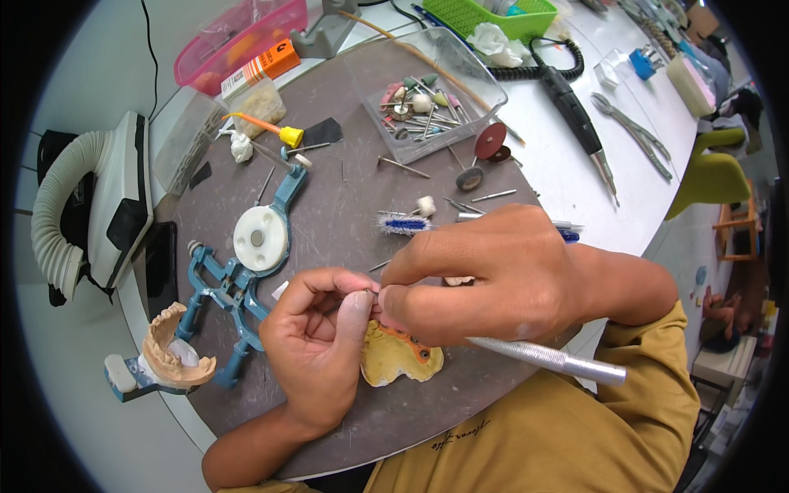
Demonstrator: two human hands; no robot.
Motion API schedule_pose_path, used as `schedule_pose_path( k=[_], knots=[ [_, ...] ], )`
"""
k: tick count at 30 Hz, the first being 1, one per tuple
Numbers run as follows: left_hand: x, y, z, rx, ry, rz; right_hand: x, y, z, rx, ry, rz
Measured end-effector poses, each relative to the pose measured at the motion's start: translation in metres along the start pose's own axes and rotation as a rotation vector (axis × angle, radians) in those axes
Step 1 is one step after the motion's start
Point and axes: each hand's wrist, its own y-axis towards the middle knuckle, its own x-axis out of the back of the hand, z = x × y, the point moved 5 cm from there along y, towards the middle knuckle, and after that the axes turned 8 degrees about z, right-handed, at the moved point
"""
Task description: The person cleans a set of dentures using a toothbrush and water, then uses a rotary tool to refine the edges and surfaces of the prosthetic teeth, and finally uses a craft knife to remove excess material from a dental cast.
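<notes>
My left hand (316, 353) has thumb and index finger pinched on something tiny, mostly hidden. My right hand (485, 271) meets it there, fingers closed, with a knurled metal handle (546, 357) sticking out from beneath it. Just below my fingertips is a yellow dental cast (399, 361) with orange edging. At left, a beige tooth model (177, 353) sits on a mount beside a blue articulator (234, 300) with a white round plate. A blue bristle brush (403, 223) lies behind my right hand.
A clear box of burs (427, 107), pink (197, 57) and green (444, 12) baskets stand at the back. A black handpiece (575, 115) and pliers (633, 131) lie right. A white hosed machine (123, 205) and phone (160, 263) are left. A green chair (703, 177) stands beyond.
</notes>
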Motion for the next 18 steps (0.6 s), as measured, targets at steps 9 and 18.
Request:
schedule_pose_path(
  k=[9,18],
  knots=[
    [-0.005,0.000,-0.004,-0.030,0.046,0.016,-0.005,-0.002,-0.018,-0.246,0.368,-0.117],
    [-0.004,0.000,-0.003,-0.082,0.043,-0.003,-0.016,-0.011,-0.020,-0.448,0.598,-0.168]
  ],
)
